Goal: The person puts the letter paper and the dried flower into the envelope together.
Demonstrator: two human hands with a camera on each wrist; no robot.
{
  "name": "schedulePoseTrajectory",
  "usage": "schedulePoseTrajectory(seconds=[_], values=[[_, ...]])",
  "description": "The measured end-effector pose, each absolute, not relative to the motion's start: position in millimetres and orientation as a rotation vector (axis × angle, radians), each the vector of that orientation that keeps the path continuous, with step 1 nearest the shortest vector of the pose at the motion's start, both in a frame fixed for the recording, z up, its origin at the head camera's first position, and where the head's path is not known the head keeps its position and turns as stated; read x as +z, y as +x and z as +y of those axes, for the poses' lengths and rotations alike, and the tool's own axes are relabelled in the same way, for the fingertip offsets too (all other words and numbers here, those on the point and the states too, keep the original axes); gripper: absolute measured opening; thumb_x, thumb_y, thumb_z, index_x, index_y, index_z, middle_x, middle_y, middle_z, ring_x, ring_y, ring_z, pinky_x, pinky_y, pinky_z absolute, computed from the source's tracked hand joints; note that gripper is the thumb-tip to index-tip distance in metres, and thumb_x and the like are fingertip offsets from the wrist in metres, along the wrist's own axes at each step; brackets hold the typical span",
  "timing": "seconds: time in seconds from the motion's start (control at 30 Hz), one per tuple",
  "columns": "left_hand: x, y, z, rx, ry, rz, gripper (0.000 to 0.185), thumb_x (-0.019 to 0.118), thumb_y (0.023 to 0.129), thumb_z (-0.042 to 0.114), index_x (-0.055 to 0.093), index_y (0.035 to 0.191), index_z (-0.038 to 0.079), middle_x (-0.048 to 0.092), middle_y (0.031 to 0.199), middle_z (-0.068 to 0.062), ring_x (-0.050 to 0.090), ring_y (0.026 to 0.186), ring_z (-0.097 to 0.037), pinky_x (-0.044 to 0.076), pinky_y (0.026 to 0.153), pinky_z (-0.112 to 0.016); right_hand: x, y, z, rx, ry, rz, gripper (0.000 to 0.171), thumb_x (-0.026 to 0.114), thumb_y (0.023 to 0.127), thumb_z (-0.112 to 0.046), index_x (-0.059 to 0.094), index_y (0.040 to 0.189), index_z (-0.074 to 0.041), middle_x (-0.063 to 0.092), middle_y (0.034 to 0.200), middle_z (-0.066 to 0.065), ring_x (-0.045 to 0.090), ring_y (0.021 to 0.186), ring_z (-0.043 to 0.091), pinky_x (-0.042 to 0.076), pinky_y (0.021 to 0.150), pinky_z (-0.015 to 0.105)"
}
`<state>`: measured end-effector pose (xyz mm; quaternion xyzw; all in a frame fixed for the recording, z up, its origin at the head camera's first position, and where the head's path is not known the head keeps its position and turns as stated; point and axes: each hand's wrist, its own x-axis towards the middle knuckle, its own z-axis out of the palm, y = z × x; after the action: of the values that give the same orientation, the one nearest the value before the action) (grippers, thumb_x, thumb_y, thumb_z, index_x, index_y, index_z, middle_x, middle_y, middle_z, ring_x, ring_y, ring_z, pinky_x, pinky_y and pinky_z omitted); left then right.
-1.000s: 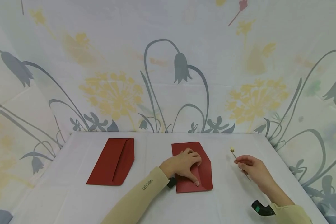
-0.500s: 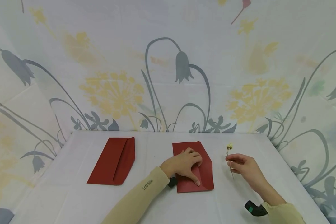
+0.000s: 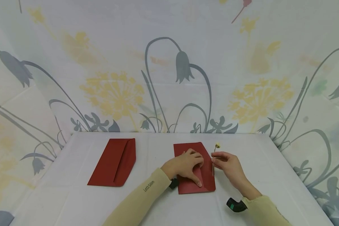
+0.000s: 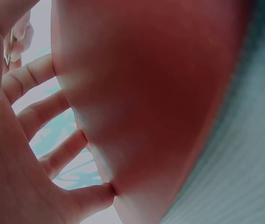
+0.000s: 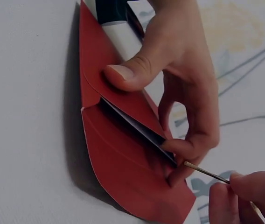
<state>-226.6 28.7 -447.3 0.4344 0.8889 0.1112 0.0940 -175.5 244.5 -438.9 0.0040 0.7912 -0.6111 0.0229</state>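
Observation:
A red envelope (image 3: 206, 183) lies at the middle of the white table, flap side up. My left hand (image 3: 192, 168) rests on it; in the right wrist view its thumb (image 5: 123, 74) presses the envelope (image 5: 123, 163) while the fingers (image 5: 188, 149) hold the pocket's mouth open. My right hand (image 3: 216, 158) pinches a thin dried flower (image 3: 217, 145) by its stem, just right of the envelope. The stem (image 5: 207, 173) points its tip at the open mouth, close to my left fingertips. The left wrist view is filled by the envelope (image 4: 146, 93) and my curled fingers (image 4: 44, 121).
A second red envelope (image 3: 113, 162) lies flat at the table's left. A white cloth covers the table (image 3: 158, 207), and a floral sheet (image 3: 169, 78) hangs behind and on both sides. Black wrist cameras (image 3: 236, 205) sit on both sleeves.
My right hand has carried the flower leftward from the table's right side to the envelope's right edge. The left hand has kept its hold on the envelope.

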Motion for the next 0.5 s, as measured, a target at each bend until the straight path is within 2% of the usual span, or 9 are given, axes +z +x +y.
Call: schedulePoseTrajectory(seconds=[0.2, 0.5], values=[[-446, -225, 29, 0.332, 1.280, 2.641, 0.061, 0.078, 0.068, 0.071, 0.051, 0.100, 0.027, 0.051, 0.125, 0.011, 0.035, 0.129, -0.017, 0.035, 0.109, -0.056, -450, -179, 231, -1.904, 0.089, 2.508, 0.031, 0.068, 0.095, -0.010, 0.063, 0.122, 0.005, 0.068, 0.111, 0.020, 0.068, 0.092, 0.015, 0.056, 0.080, 0.025], [-448, -226, 31, 0.326, 1.289, 2.647, 0.062, 0.077, 0.068, 0.072, 0.054, 0.104, 0.028, 0.051, 0.127, 0.011, 0.036, 0.128, -0.017, 0.036, 0.108, -0.057, -459, -181, 216, -1.858, 0.146, 2.569, 0.024, 0.068, 0.094, -0.007, 0.067, 0.116, 0.001, 0.071, 0.104, 0.016, 0.069, 0.092, 0.022, 0.057, 0.077, 0.025]])
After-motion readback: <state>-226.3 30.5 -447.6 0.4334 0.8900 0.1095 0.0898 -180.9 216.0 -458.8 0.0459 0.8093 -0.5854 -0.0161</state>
